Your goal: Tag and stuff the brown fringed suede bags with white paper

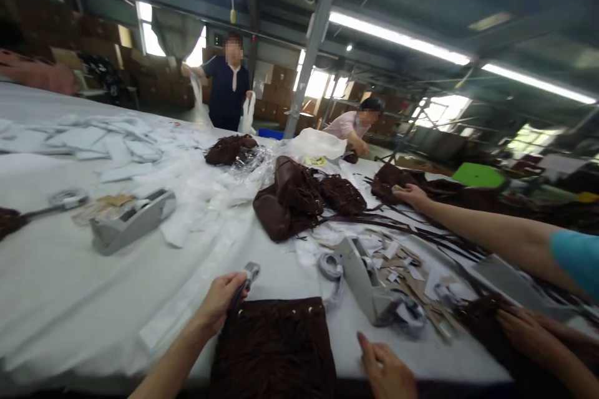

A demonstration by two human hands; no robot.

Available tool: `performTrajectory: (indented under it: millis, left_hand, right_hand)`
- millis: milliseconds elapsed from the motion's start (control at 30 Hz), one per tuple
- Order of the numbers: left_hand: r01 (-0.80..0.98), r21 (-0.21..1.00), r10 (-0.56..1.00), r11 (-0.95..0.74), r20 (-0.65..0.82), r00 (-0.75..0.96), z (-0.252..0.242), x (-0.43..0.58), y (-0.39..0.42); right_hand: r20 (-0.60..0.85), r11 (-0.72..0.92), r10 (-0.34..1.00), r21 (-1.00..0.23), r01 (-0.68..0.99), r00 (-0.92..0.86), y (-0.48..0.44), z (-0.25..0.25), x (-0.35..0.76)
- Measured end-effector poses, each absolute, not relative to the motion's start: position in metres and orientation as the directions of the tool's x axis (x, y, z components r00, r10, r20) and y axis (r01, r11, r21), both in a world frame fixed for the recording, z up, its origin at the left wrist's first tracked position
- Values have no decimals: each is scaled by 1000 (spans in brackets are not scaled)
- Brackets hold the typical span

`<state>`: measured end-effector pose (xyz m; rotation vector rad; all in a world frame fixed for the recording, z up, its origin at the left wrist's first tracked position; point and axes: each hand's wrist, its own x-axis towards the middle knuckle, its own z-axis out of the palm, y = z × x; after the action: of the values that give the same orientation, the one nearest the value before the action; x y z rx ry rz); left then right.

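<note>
A dark brown fringed bag (274, 343) with small metal eyelets along its top edge lies flat at the table's front edge. My left hand (222, 299) is closed beside its upper left corner, gripping a dark strap (237, 292) whose top end is wrapped in greyish, translucent material. To the right of the bag, apart from it, is my right hand (386, 368), with the fingers partly stretched and nothing visible in them. A grey tape dispenser (360, 280) stands just beyond that hand, and a wrapped strap coil (331, 266) lies at its left side.
Brown fringed bags (292, 193) are heaped mid-table. Another tape dispenser (133, 221) stands left, before white sheets (112, 140). At right, a co-worker's hands (528, 330) hold a brown piece, and a turquoise-sleeved arm (496, 230) reaches in. Paper scraps (397, 268) lie between. Two people work across the table.
</note>
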<state>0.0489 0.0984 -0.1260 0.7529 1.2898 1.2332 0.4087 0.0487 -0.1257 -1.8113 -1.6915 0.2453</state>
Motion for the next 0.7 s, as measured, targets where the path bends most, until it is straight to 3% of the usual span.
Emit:
performTrajectory:
  millis: [167,400,500,700]
  left_hand:
    - [-266,934,964,239,-262,-53,-137,49,104]
    - [-257,935,963,244,-264,-45,-145,49,100]
    - [-270,926,958,262,-283,-42,-148,49,101]
    - [-283,916,944,286,-320,-82,-147,51,101]
  right_hand:
    - [318,-116,879,-578,808,354,46,-145,434]
    - [377,-241,689,-686,686,619,96,-108,448]
    - [283,-298,697,-722,625,659,126,-98,475]
    - [54,-319,831,-770,553,554,156,-91,499]
